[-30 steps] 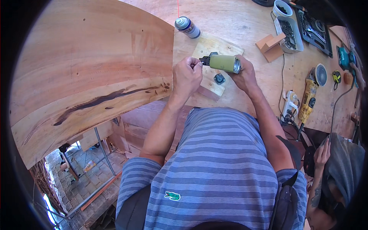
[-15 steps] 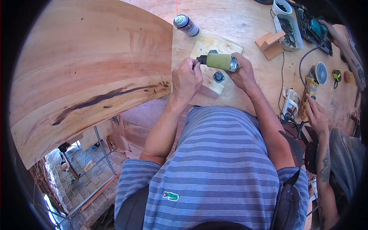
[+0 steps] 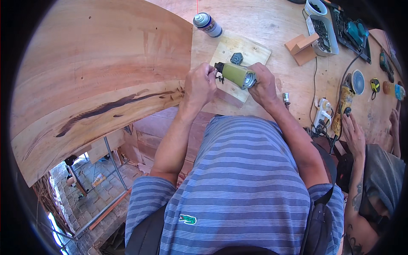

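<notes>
While the striped shirt (image 3: 238, 187) fills the lower frame, the left hand (image 3: 200, 85) pinches small black parts at the end of a green tool body (image 3: 236, 75) just above centre, and the right hand (image 3: 262, 84) grips its other end. Beyond lie a square board (image 3: 250, 53) with a dark cap (image 3: 236, 58) — and a spray can (image 3: 207, 24) at the top.

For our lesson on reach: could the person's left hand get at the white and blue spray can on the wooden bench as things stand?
Probably yes. The spray can stands upright beyond the left hand, with only bare bench between, though that hand is busy on the green tool.
</notes>
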Motion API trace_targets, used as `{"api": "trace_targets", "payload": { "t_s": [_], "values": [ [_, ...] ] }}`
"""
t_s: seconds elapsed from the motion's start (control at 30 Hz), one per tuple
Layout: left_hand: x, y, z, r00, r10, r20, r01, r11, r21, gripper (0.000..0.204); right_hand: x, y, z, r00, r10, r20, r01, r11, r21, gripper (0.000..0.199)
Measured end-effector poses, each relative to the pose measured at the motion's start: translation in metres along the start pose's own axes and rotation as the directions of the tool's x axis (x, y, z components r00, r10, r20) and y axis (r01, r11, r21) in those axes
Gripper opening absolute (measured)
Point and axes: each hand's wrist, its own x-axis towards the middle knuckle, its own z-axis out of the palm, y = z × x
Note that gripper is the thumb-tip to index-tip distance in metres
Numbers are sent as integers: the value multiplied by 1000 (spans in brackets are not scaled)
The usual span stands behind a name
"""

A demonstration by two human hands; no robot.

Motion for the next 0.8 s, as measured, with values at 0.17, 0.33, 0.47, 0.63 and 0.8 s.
{"api": "trace_targets", "payload": {
  "t_s": [0.17,0.33,0.47,0.63,0.8],
  "values": [
    [7,13,3,886,-412,214,462,734,-498,14,3,0,-4,997,68,-21,-66,996,56,22],
    [7,7,12,822,-419,386,517,263,-815,19,2,9,-8,993,118,-27,-114,987,114,20],
    [1,4,16,825,-369,428,496,111,-861,19,1,13,-11,988,156,-19,-151,976,155,18],
    [7,12,5,772,-380,510,586,113,-802,19,-2,16,-14,991,137,2,-136,977,162,18],
    [7,24,4,747,-457,483,596,137,-791,19,-8,23,-10,997,71,1,-71,991,116,19]
  ]
}}
